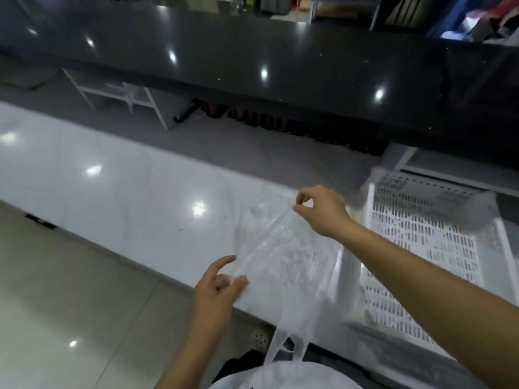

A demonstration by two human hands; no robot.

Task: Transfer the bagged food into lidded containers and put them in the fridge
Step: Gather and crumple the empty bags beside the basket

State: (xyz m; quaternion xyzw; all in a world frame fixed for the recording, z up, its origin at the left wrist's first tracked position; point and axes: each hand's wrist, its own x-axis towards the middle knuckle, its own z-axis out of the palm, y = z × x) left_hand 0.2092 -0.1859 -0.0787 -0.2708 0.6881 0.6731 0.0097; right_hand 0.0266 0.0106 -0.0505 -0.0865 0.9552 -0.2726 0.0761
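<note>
A clear plastic bag (280, 248) is stretched above the near edge of the white bench (112, 186), toward its right end. The right hand (323, 210) pinches the far end of the bag between thumb and curled fingers (302, 196). The left hand (216, 287) holds the near left edge of the bag, thumb and fingers closed on the film. The bag handles (283, 346) hang down past the near edge of the bench toward the person's white shirt (280, 377).

A white perforated tray (421, 248) lies just beside the bag at the right end of the bench. A blurred grey object (455, 206) overlaps the far edge of the tray; it cannot be identified. A dark glossy counter (252, 66) runs beyond the bench across a grey gap. A white frame (120, 94) stands under that counter at its left end. A few small specks (222, 217) lie on the bench left of the bag.

Whether the bag holds anything cannot be determined through the film. The shirt is cut off at the lower picture edge.
</note>
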